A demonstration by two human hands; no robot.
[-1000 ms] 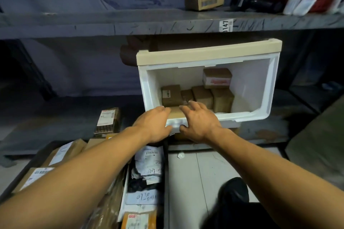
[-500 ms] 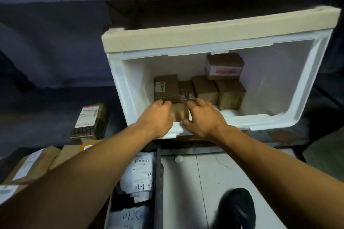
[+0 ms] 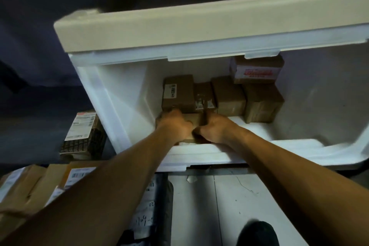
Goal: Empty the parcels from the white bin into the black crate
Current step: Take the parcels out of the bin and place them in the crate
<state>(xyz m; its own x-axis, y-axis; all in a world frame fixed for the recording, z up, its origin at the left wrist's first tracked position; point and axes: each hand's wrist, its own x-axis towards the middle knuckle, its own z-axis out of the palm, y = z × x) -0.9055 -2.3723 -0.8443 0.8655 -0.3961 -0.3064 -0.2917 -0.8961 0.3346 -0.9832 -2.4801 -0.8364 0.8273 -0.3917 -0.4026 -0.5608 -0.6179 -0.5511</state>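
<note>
The white bin (image 3: 111,104) lies tipped toward me on a low shelf, its cream rim (image 3: 199,26) on top. Several brown cardboard parcels (image 3: 229,96) are stacked against its back wall, one with a red-and-white label (image 3: 257,72) on top. Both hands reach inside. My left hand (image 3: 173,126) and my right hand (image 3: 215,130) grip a small brown parcel (image 3: 194,120) at the bin's front, one on each side; most of it is hidden by them. The black crate's edge (image 3: 161,225) shows at the bottom, with grey mailer bags (image 3: 147,219) in it.
A labelled box (image 3: 83,132) stands on the shelf left of the bin. Cardboard parcels (image 3: 30,189) lie at the lower left under my left arm. A pale tiled floor (image 3: 209,205) and a dark shoe (image 3: 257,233) show below the bin.
My view has closed in on the bin. Both hands have moved from the bin's front lip into the bin and closed round the front parcel.
</note>
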